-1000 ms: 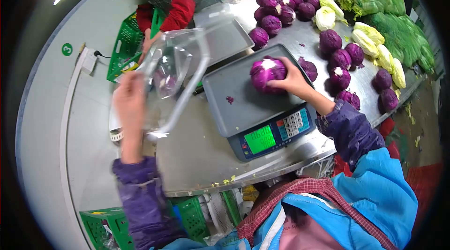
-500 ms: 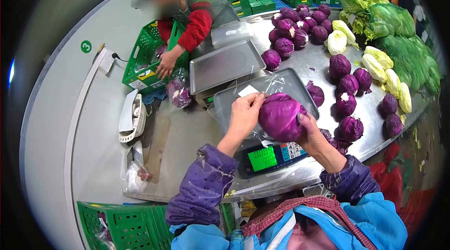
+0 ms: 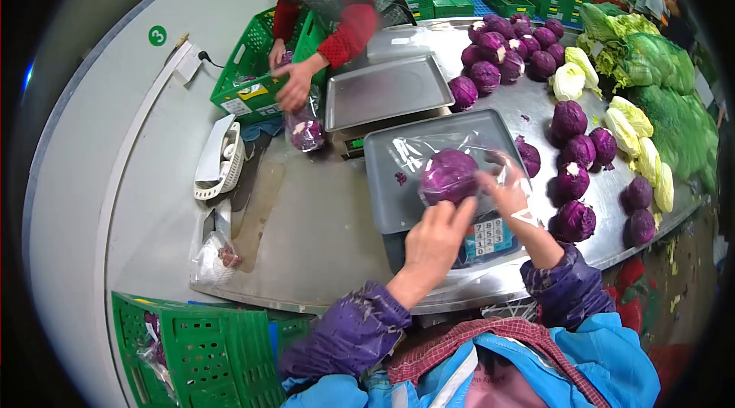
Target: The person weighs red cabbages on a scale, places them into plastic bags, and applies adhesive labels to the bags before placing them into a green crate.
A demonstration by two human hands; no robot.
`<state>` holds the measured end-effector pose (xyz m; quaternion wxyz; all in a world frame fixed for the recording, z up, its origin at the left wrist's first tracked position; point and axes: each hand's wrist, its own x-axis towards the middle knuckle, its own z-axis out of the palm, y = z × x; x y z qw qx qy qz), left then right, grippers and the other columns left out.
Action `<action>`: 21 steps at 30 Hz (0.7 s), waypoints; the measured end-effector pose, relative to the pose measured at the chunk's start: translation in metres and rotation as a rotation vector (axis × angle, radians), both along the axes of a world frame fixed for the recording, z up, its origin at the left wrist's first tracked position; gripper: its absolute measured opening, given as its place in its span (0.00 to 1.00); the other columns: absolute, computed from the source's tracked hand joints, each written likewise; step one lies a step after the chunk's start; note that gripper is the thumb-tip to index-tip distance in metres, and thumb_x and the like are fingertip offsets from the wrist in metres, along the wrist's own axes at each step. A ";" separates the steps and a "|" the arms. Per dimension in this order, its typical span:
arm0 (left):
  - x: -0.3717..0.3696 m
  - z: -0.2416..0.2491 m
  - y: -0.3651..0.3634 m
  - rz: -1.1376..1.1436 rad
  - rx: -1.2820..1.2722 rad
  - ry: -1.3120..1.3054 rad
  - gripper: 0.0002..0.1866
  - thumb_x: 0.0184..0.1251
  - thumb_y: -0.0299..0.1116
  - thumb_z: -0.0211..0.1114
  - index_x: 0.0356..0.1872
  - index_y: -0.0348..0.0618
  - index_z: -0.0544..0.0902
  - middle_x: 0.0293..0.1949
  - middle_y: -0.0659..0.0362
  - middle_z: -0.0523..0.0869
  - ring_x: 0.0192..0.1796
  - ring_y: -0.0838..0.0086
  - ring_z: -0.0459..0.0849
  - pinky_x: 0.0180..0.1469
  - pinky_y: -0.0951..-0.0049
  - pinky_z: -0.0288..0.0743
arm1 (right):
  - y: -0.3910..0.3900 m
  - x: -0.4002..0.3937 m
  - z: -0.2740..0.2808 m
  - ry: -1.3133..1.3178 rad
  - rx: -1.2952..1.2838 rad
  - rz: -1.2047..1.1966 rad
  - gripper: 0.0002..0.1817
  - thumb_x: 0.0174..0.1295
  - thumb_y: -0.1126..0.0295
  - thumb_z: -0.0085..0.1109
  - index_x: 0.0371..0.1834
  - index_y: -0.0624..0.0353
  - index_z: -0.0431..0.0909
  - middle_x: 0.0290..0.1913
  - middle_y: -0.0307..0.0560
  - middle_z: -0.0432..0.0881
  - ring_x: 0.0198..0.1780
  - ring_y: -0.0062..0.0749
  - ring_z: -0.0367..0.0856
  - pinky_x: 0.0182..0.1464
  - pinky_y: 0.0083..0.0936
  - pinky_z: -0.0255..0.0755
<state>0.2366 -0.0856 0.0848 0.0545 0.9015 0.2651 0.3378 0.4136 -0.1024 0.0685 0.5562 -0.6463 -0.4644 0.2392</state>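
Observation:
A red cabbage (image 3: pixel 449 177) rests on clear plastic film (image 3: pixel 413 149) over the grey tray (image 3: pixel 383 201) of a scale. Close against its near side is my left hand (image 3: pixel 434 243), fingers bunched at the film. My right hand (image 3: pixel 505 192), somewhat blurred, is at the cabbage's right side, with film between its thumb and fingers and glinting over the wrist. Under my hands, the scale's keypad (image 3: pixel 488 237) shows through the film.
Across the table, a person's hand (image 3: pixel 300 83) is at a bagged red cabbage (image 3: pixel 306 132) beside a green crate (image 3: pixel 245 63). A second scale tray (image 3: pixel 389 93) stands near. Loose red cabbages (image 3: pixel 570 119), Chinese cabbages (image 3: pixel 622 132) and green net sacks (image 3: pixel 674 128) lie right.
The red cabbage has gone from between my raised hands down onto the film-covered tray. My left hand has moved nearer to me, and my right hand has let go of the cabbage.

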 end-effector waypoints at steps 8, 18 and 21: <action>-0.048 -0.053 -0.026 0.255 -1.581 -0.539 0.18 0.67 0.37 0.56 0.50 0.35 0.68 0.31 0.57 0.78 0.20 0.79 0.75 0.22 0.82 0.69 | 0.012 -0.028 -0.017 -0.450 -0.042 0.071 0.44 0.47 0.56 0.67 0.63 0.65 0.56 0.57 0.64 0.66 0.60 0.55 0.64 0.62 0.38 0.59; -0.079 0.006 -0.058 0.002 -1.442 -0.269 0.20 0.72 0.34 0.43 0.55 0.28 0.70 0.39 0.51 0.83 0.36 0.72 0.83 0.35 0.78 0.77 | -0.061 -0.050 0.036 -0.465 -0.185 0.440 0.14 0.51 0.63 0.62 0.39 0.55 0.77 0.30 0.47 0.78 0.33 0.43 0.78 0.35 0.35 0.71; -0.083 0.002 -0.066 -0.002 -1.284 -0.211 0.17 0.71 0.33 0.45 0.52 0.32 0.72 0.34 0.49 0.84 0.32 0.67 0.84 0.33 0.69 0.75 | -0.072 -0.074 0.031 -0.336 0.022 0.507 0.09 0.52 0.65 0.61 0.34 0.55 0.79 0.29 0.45 0.77 0.32 0.42 0.77 0.33 0.33 0.71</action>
